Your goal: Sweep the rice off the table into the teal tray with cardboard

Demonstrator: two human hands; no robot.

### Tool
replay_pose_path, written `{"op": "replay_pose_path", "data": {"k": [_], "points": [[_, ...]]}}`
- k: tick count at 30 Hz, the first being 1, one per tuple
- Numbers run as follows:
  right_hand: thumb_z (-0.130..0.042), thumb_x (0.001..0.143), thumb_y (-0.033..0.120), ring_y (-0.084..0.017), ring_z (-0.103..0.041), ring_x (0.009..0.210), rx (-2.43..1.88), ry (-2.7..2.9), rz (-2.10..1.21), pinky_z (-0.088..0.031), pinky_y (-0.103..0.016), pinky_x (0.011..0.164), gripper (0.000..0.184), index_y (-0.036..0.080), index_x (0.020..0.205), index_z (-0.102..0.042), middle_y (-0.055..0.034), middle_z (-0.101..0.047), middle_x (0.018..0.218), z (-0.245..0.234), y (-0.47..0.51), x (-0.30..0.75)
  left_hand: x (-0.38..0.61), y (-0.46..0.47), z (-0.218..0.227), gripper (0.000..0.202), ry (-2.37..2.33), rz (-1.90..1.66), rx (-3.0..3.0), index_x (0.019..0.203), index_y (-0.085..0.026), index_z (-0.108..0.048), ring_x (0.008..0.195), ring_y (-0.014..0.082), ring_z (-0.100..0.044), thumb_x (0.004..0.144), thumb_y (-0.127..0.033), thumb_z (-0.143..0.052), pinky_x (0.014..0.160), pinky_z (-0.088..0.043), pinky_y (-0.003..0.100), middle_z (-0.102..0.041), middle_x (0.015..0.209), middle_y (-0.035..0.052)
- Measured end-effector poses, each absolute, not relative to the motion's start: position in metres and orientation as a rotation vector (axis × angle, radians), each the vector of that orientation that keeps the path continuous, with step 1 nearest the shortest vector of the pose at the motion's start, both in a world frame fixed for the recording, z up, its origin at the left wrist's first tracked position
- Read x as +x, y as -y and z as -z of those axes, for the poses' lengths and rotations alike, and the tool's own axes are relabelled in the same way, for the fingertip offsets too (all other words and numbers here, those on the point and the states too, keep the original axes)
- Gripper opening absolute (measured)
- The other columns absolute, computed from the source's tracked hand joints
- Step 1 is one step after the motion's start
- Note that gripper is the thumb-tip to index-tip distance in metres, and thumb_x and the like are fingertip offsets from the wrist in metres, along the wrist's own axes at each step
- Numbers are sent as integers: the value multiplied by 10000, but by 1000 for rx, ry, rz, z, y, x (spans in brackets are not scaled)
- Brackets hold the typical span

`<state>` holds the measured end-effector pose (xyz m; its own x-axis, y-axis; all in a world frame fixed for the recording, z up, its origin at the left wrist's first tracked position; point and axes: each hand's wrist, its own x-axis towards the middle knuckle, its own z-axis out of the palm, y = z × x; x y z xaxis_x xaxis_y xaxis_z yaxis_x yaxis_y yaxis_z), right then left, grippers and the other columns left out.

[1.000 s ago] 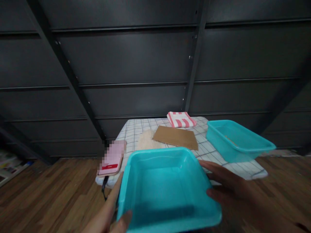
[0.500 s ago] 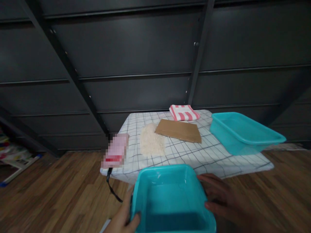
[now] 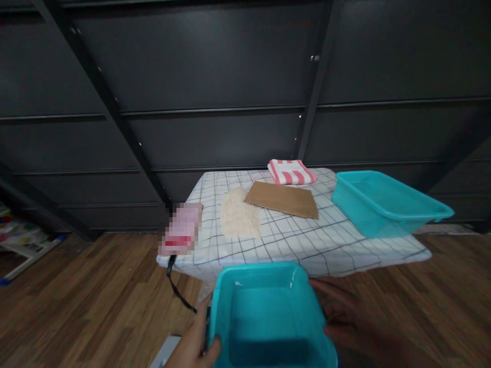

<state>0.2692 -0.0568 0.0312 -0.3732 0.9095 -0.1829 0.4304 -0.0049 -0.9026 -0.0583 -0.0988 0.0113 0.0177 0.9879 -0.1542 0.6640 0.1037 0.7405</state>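
A turquoise plastic basin point(image 3: 268, 317) is held low in front of me, just off the near edge of the table. Its inside shows bare, with a darker band toward me. My left hand point(image 3: 197, 337) grips the basin's left side, thumb over the rim. On the opposite side, my right hand point(image 3: 341, 317) is closed on the right wall, dim and somewhat blurred. Beyond the basin, a flat pile of pale grains point(image 3: 240, 214), looking like rice, lies on the checked cloth point(image 3: 284, 237). A piece of brown cardboard point(image 3: 283, 198) rests against the pile's right edge.
A second, larger turquoise basin point(image 3: 387, 204) stands at the table's right end. A folded pink-and-white striped towel point(image 3: 291, 171) lies at the back. On the left corner is a blurred-out pink item point(image 3: 182, 227) with a black strap point(image 3: 178, 291) hanging down. Dark panels rise behind.
The table and everything on it appear slightly higher in view. Both hands keep hold of the basin, which sits a little farther from the table edge.
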Motion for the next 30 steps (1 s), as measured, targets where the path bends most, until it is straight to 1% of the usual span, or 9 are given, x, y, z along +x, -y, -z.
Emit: {"op": "replay_pose_path", "data": {"k": [3, 7, 10, 13, 16, 18, 21, 26, 30], "points": [[-628, 691, 484, -178, -624, 736, -1313, 1774, -1483, -542, -346, 651, 686, 260, 1324, -490, -142, -374, 1409, -37, 56, 267, -60, 96, -10, 646, -1713, -671, 1638, 1350, -141, -395, 1220, 260, -495, 735, -314, -493, 1016, -390, 371, -502, 1359, 105], [-637, 697, 467, -207, -646, 764, -1275, 1824, -1459, -554, -366, 670, 650, 284, 1308, -509, -128, -426, 1381, -43, 55, 272, -62, 92, -13, 610, -1679, -736, 1718, 1369, -176, -376, 1153, 246, -562, 783, -312, -477, 977, -443, 363, -561, 1307, 97], [-618, 728, 465, -264, -621, 972, -1285, 1993, -1216, -548, -371, 763, 541, 309, 1243, -569, -100, -515, 1311, -47, 47, 277, -62, 81, -16, 598, -1733, -775, 1815, 1380, -162, -364, 1114, 251, -590, 816, -342, -451, 944, -475, 382, -588, 1268, 136], [-570, 778, 418, -269, -551, 1118, -1326, 2182, -815, -506, -394, 879, 436, 303, 1198, -597, -86, -548, 1278, -52, 34, 270, -57, 64, -20, 526, -1805, -776, 1942, 1311, -153, -474, 1082, 264, -609, 812, -315, -427, 907, -503, 392, -609, 1219, 161], [-512, 813, 305, -244, -558, 1109, -1317, 2339, -516, -476, -409, 934, 388, 245, 1187, -596, -89, -578, 1238, -54, 21, 250, -51, 54, -22, 454, -1805, -693, 2077, 1187, -177, -598, 1011, 239, -646, 780, -206, -399, 883, -522, 351, -634, 1155, 144], [-483, 805, 207, -239, -572, 1088, -1281, 2432, -367, -491, -397, 924, 374, 207, 1156, -613, -95, -610, 1188, -52, 17, 237, -50, 56, -21, 452, -1812, -666, 2146, 1151, -168, -624, 965, 228, -664, 773, -168, -377, 851, -538, 329, -646, 1113, 147], [-437, 763, 91, -244, -564, 1106, -1216, 2486, -156, -499, -387, 926, 430, 198, 1131, -631, -99, -623, 1174, -45, 17, 228, -53, 65, -22, 434, -1819, -693, 2234, 1159, -159, -621, 979, 230, -658, 806, -188, -370, 832, -547, 309, -648, 1091, 152], [-387, 737, 64, -236, -600, 1043, -1199, 2489, 6, -539, -382, 861, 505, 165, 1177, -611, -103, -637, 1158, -50, 24, 235, -56, 69, -38, 436, -1804, -716, 2295, 1224, -222, -575, 1026, 217, -638, 837, -210, -375, 855, -534, 294, -618, 1165, 120], [-385, 702, 8, -228, -581, 1072, -1133, 2612, 77, -497, -377, 925, 493, 185, 1058, -677, -89, -670, 1090, -58, 17, 233, -44, 59, -43, 460, -1901, -564, 2255, 1218, -188, -579, 963, 238, -663, 812, -171, -364, 823, -551, 342, -606, 1183, 145]]}}
